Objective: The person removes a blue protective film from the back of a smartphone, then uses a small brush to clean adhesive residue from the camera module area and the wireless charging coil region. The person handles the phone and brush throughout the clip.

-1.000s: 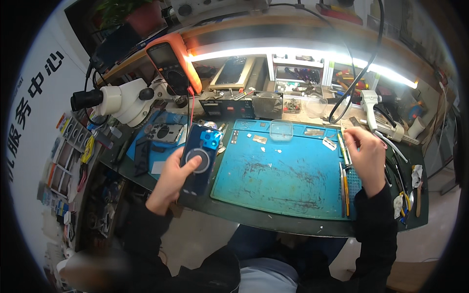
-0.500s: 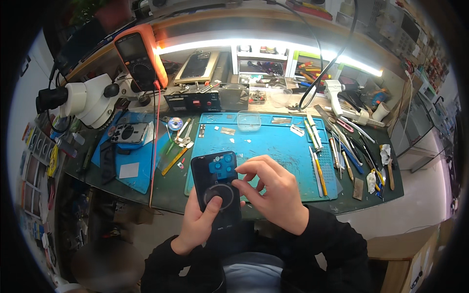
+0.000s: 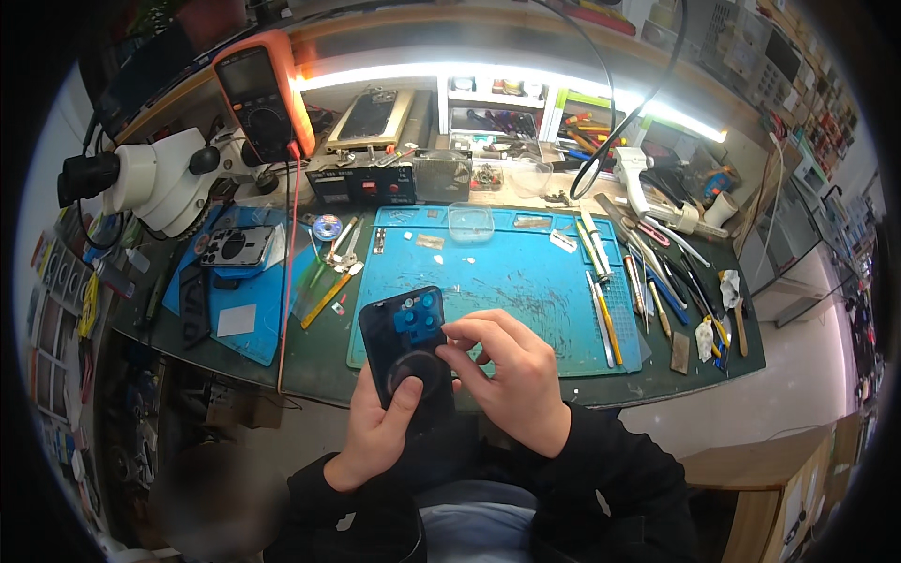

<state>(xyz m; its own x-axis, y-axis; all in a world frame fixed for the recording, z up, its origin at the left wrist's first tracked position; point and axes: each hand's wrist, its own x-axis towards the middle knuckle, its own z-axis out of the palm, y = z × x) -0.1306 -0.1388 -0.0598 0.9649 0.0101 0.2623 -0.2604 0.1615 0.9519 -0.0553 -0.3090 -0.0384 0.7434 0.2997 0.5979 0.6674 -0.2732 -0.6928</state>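
Observation:
A dark smartphone (image 3: pixel 379 340), its back facing up, is tilted over the front edge of the blue work mat (image 3: pixel 526 281). On its back are a pale ring (image 3: pixel 427 364) and a bright blue camera area (image 3: pixel 416 322) near the top. My left hand (image 3: pixel 377 433) grips the phone's lower left part, thumb across the ring and fingers wrapped underneath. At the phone's right edge, beside the camera area, my right hand (image 3: pixel 511 375) bends thumb and forefinger toward each other. Whatever lies between those fingertips is too small to make out.
Screwdrivers and tweezers (image 3: pixel 657 281) lie to the right, near a hot-air gun (image 3: pixel 638 183). A clear plastic box (image 3: pixel 471 223) stands at the mat's back. On the left are a microscope (image 3: pixel 155 183), an orange multimeter (image 3: pixel 263 98), its hanging red lead (image 3: pixel 292 244) and another phone part (image 3: pixel 239 246).
The whole view has shifted slightly. The phone's back has tilted and its ring looks darker. Both hands stay at the phone, the right fingertips still by its right edge.

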